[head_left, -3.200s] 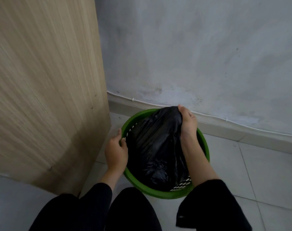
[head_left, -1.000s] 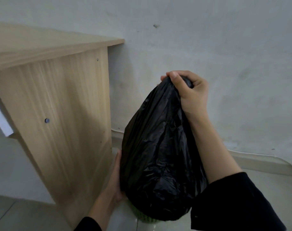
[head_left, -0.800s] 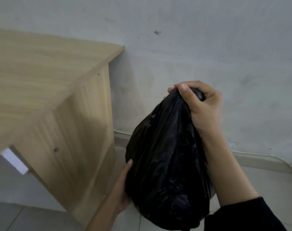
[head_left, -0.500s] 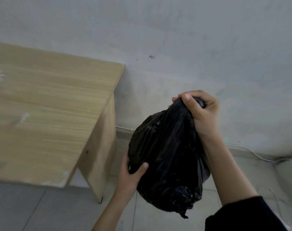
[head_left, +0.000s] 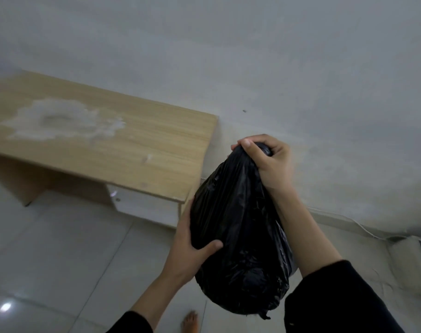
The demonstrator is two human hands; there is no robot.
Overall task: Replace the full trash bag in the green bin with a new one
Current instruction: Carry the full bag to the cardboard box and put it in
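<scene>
The full black trash bag (head_left: 240, 236) hangs in the air in front of me, bulging and crinkled. My right hand (head_left: 269, 162) is clenched around its gathered neck at the top. My left hand (head_left: 192, 246) presses against the bag's lower left side, thumb across the front. The green bin is out of view, hidden below or behind the bag.
A light wooden desk (head_left: 108, 140) with a pale stain on its top stands at the left against the grey wall. White floor tiles (head_left: 60, 260) spread below. A thin white cable (head_left: 348, 219) runs along the skirting at the right. A bare foot (head_left: 190, 324) shows at the bottom edge.
The bag came up out of the green bin in my right hand. My left hand left the bin and took the bag's side. The view rose above the desk top.
</scene>
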